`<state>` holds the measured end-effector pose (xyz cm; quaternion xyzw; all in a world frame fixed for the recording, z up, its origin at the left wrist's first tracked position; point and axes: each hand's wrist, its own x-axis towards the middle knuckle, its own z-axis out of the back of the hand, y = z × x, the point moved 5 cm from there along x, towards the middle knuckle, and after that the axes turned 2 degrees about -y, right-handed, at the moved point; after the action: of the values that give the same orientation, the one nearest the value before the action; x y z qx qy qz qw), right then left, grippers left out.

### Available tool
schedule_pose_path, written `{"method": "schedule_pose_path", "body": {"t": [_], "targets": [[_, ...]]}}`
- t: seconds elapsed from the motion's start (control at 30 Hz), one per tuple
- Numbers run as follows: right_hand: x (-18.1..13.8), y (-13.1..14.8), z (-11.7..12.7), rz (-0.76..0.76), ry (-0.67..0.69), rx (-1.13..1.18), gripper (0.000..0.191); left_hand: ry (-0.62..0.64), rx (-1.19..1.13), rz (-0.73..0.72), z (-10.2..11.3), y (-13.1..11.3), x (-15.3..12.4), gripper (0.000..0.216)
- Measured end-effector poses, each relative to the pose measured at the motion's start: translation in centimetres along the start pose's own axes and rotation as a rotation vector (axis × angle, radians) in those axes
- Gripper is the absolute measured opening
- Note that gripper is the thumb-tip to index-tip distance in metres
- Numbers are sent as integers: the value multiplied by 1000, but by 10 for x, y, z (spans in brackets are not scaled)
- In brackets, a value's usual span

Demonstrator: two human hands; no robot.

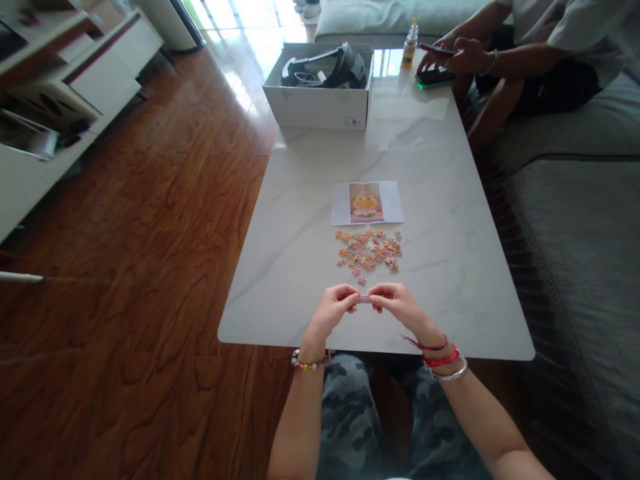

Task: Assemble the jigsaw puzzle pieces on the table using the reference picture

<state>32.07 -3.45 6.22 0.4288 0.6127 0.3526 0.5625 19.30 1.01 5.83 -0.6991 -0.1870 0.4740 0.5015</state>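
Near the table's front edge, my left hand [338,308] and my right hand [395,303] face each other with fingertips pinched. Between them is a small pinkish-purple jigsaw puzzle piece [365,299], gripped from both sides; whether it is one piece or joined ones I cannot tell. Just beyond my fingers lies a loose purple piece [362,281]. A scattered heap of orange and pink puzzle pieces [370,250] spreads behind it. Farther back, a creased white sheet [341,204] lies flat, printed with a picture of a yellow figure.
On the marble-patterned table [295,267], a white box [320,109] holding a headset [325,70] stands at the far end. Beyond it to the right are a bottle [410,45] and a dark device with a green light [434,79]. A person [540,60] sits on the grey sofa [575,220], holding a phone.
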Motion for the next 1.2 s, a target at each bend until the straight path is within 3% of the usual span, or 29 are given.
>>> {"method": "schedule_pose_path", "body": {"t": [0.3, 0.4, 0.63, 0.83, 0.97, 1.03, 1.1, 1.2], "targets": [[-9, -2, -10, -48, 11, 331, 14, 34, -104, 16, -4, -5, -9, 22], [-11, -3, -10, -40, -8, 284, 15, 74, -144, 50, -7, 1, -11, 24], [-28, -7, -14, -11, -53, -33, 18, -196, 288, -119, 3, -2, -49, 15], [-27, -19, -24, -62, -19, 86, 19, -86, 76, 1, -2, 14, -40, 18], [-21, -14, -2, -26, -103, 194, 18, -50, -108, 102, 12, 28, -27, 26], [-20, -8, 22, 5, -218, 279, 19, -136, -170, 112, 31, 34, -27, 29], [-19, -4, 43, 32, -308, 231, 19, -286, -120, 74, 51, 38, -30, 27], [-7, -9, 42, 12, -218, -29, 21, -358, 162, -29, 58, 34, -28, 18]]}}
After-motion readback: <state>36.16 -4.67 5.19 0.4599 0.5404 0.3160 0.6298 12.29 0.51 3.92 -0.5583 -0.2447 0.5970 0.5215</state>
